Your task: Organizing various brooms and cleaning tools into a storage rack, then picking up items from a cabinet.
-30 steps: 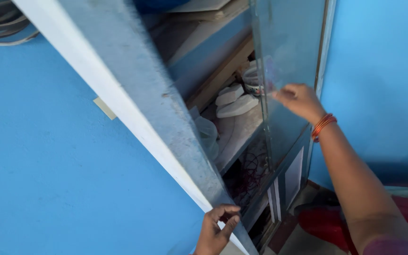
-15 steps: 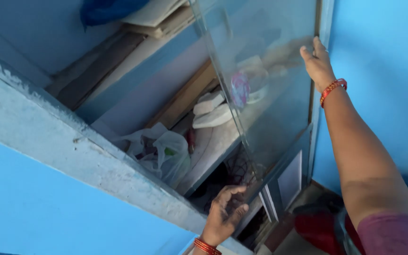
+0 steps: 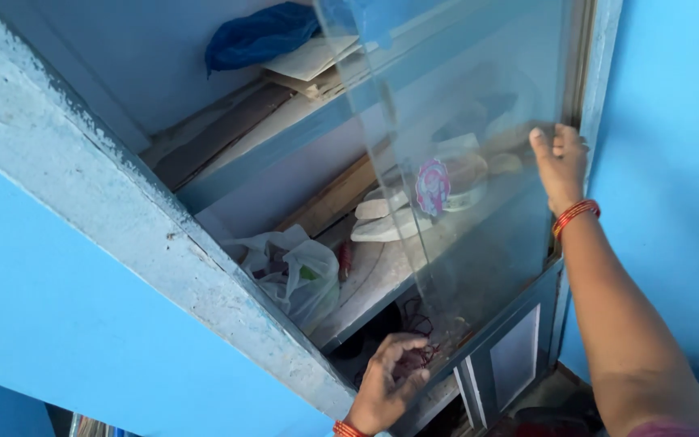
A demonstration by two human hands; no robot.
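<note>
A glass pane is being slid along a wall cupboard.

The glass pane point(image 3: 479, 162) is pressed by the right hand point(image 3: 561, 162), fingers spread flat, at its far right edge; its near lower corner is cupped, seemingly, by the half-curled left hand point(image 3: 390, 380). An even push along the track is called for next.

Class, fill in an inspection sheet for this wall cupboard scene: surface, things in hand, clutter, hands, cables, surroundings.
Surface: pale shelf inside a blue-grey cupboard frame.
Things in hand: glass pane, clear, standing across the cupboard's right side.
Clutter: plastic bags, white dishes, blue bag on boards on the shelf above.
Hands: left hand at the pane's lower edge; right hand at its right edge.
Cables: dark red tangle, possibly wire, below the shelf.
Surroundings: blue wall.
</note>
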